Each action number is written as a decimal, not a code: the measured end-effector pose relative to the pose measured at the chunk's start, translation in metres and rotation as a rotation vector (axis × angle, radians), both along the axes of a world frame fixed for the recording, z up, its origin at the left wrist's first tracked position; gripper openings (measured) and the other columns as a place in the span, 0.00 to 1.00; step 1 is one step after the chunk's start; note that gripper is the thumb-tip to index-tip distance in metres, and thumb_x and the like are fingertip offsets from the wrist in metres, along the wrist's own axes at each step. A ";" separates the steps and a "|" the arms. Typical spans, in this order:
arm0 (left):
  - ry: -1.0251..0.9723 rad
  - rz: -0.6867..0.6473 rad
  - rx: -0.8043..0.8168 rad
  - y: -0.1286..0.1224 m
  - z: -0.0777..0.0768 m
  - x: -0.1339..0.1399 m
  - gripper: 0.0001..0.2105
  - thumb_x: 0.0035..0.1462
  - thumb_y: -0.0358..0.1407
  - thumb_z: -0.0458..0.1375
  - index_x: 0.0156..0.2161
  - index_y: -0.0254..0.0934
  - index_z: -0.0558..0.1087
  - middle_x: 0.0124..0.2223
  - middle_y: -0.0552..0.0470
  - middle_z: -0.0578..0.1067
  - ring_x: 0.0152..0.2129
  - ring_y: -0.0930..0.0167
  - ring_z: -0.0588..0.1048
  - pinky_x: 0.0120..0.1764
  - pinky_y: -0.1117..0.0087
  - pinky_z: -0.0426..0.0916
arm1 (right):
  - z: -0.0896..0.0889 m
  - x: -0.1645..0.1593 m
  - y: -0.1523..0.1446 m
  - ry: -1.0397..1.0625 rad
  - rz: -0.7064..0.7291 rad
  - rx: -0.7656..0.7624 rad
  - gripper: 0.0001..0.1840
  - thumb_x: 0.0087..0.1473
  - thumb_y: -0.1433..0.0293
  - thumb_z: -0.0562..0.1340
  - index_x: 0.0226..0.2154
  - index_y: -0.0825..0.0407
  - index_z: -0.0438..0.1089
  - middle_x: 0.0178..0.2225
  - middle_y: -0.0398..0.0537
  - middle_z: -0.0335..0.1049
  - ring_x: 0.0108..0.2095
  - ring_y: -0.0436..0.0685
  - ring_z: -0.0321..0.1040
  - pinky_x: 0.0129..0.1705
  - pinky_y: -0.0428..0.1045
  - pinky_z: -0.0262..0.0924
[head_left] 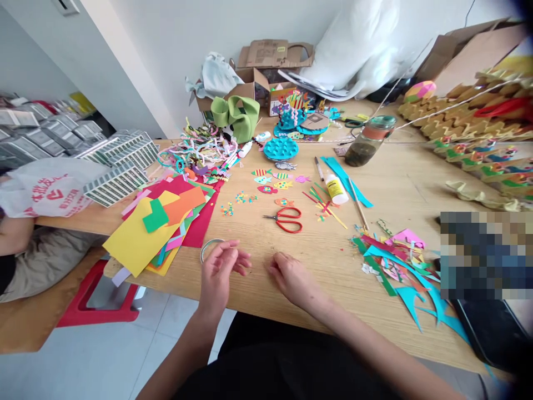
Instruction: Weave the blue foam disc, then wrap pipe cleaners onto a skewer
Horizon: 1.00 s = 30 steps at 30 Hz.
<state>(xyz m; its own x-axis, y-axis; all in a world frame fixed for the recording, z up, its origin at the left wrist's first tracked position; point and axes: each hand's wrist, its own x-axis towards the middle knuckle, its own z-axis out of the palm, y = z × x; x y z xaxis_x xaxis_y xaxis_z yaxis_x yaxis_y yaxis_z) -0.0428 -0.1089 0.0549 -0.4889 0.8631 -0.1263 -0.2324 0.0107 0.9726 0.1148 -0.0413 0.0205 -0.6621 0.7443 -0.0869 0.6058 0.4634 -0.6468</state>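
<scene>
My left hand (222,266) is held over the table's front edge, fingers loosely bent and apart, with nothing seen in it. A ring-shaped tape roll or bangle (205,251) lies just behind it, partly covered. My right hand (291,280) is closed on the tabletop, its fingers curled under; their inner side is hidden. Red-handled scissors (289,219) lie beyond both hands, blades pointing left. Several decorated paper fish (267,189) lie farther back, near small piles of paper dots (240,197). Thin paper strips (320,203) rest beside a white glue bottle (336,189).
Coloured paper sheets (133,239) are stacked at left, paper scraps (400,261) at right beside a black device (491,333). Behind stand a blue bumpy disc (280,149), a jar of dark liquid (368,143) and egg trays (453,111). Another person's arm (16,233) is at far left.
</scene>
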 end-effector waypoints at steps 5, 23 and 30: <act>-0.070 -0.176 -0.163 -0.003 -0.015 0.023 0.12 0.51 0.41 0.59 0.34 0.31 0.72 0.26 0.50 0.73 0.21 0.73 0.72 0.20 0.76 0.65 | 0.018 0.016 0.012 0.396 -0.095 -0.400 0.13 0.55 0.62 0.55 0.24 0.52 0.59 0.19 0.38 0.54 0.21 0.49 0.52 0.24 0.45 0.48; -0.693 -0.215 -0.267 0.026 -0.026 0.063 0.10 0.44 0.35 0.66 0.29 0.32 0.71 0.22 0.57 0.67 0.15 0.82 0.63 0.15 0.81 0.51 | 0.018 0.038 0.007 0.641 -0.351 -0.515 0.18 0.48 0.55 0.62 0.25 0.53 0.65 0.22 0.41 0.62 0.24 0.50 0.57 0.27 0.46 0.53; -0.619 -0.121 -0.171 0.031 -0.024 0.068 0.10 0.44 0.35 0.66 0.30 0.33 0.70 0.27 0.55 0.72 0.19 0.81 0.68 0.18 0.81 0.58 | 0.006 0.049 0.009 0.664 -0.423 -0.566 0.18 0.48 0.54 0.62 0.25 0.52 0.65 0.22 0.41 0.60 0.22 0.49 0.54 0.23 0.45 0.50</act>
